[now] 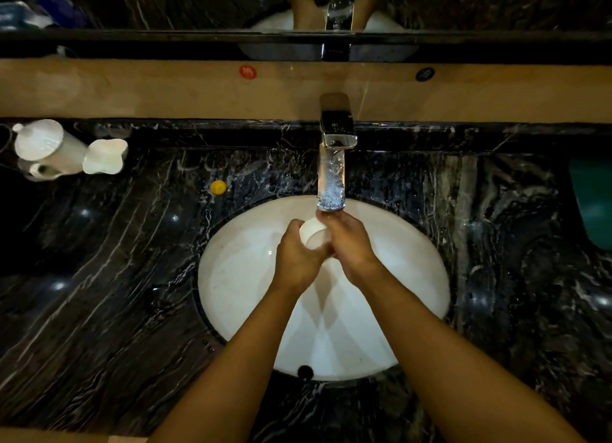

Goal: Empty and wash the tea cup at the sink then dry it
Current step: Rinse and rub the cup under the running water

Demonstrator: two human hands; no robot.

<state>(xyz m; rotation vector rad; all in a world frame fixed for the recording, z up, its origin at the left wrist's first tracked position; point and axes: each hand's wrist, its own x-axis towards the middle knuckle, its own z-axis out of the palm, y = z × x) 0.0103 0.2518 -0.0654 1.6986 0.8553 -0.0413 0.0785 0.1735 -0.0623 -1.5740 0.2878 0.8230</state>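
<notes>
A small white tea cup (313, 235) is held over the white oval sink (238, 277), just below the spout of the chrome faucet (332, 164). My left hand (296, 260) wraps the cup from the left. From the right, my right hand (347, 240) covers its side, fingers reaching up under the spout. Most of the cup is hidden between the two hands. Water seems to come from the spout, but I cannot tell for sure.
Black marble countertop (99, 277) surrounds the sink. White ceramic lidded cups (49, 148) and a white holder (104, 156) stand at the far left. A small yellow cap (218, 187) lies near the basin. A teal object (592, 201) sits at the right edge. A mirror runs behind.
</notes>
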